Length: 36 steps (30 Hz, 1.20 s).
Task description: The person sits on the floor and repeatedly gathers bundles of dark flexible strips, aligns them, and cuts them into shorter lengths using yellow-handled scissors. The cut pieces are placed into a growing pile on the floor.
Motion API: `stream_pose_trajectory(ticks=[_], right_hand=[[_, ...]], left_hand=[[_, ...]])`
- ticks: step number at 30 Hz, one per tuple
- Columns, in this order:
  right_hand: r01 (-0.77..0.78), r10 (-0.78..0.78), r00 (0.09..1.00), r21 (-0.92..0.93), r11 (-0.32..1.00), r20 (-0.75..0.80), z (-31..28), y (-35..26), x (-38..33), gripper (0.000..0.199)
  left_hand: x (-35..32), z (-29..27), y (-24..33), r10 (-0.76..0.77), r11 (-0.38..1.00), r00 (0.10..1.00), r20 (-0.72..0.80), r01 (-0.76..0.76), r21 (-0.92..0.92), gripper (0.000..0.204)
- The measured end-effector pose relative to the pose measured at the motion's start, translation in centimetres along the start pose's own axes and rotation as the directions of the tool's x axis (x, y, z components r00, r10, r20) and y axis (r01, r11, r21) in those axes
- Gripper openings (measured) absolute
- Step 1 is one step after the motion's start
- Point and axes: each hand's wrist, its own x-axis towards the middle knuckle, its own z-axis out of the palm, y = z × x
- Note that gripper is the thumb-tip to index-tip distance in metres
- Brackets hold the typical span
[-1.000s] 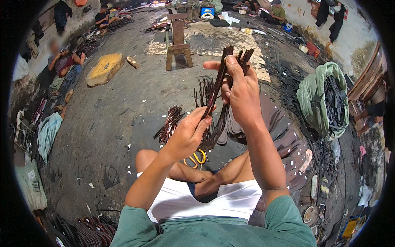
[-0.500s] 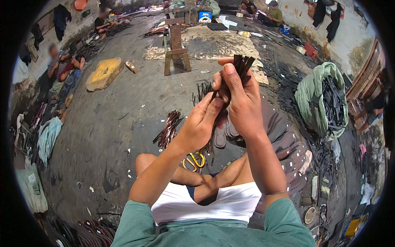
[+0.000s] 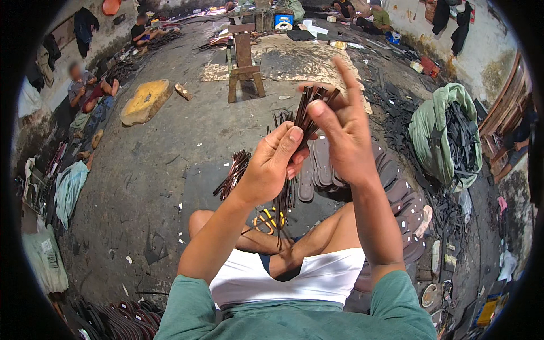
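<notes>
I sit cross-legged on a dark floor. My right hand (image 3: 340,133) is raised and grips a bundle of thin dark brown straps (image 3: 309,107), with its index finger pointing up. My left hand (image 3: 272,164) pinches the same bundle from below, thumb against the straps. Loose strap ends hang down between my hands toward my lap. Another bunch of brown straps (image 3: 233,173) lies on the floor to the left. Yellow-handled scissors (image 3: 266,220) rest by my knee. Dark sandal soles (image 3: 320,170) lie in a row beyond my hands.
A wooden stool (image 3: 243,62) stands ahead. A green sack (image 3: 436,130) full of dark strips sits at the right. A flat yellowish stone block (image 3: 144,101) lies at the left. People sit along the left wall (image 3: 85,90) and far back (image 3: 374,17). More soles pile at the right.
Both hands have come together on the strap bundle. My left hand rose from the hanging ends up to the top, and my right index finger now sticks out.
</notes>
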Motion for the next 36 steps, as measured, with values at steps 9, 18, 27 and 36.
stream_pose_trajectory(ticks=[9,18,27,36], right_hand=[[0.011,0.023,0.995,-0.318,0.948,0.101,-2.1,-1.2,-0.3,0.045],[0.394,-0.367,0.912,-0.634,0.665,0.181,-2.5,-1.5,0.6,0.033],[0.493,-0.171,0.867,-0.758,0.427,0.467,-3.7,-4.5,2.5,0.008],[0.212,0.016,0.955,-0.72,0.661,0.296,-2.7,-4.6,2.2,0.009]], left_hand=[[-0.1,0.7,-0.3,0.011,0.998,0.997,-0.071,-0.006,0.064,0.031],[-0.3,0.3,-1.1,0.077,0.964,0.995,-0.067,-0.057,0.261,0.033],[-0.5,0.3,-1.4,0.092,0.964,0.99,-0.108,-0.061,0.26,0.032],[-1.0,0.7,-1.2,0.18,0.949,0.978,-0.105,-0.145,0.279,0.043]])
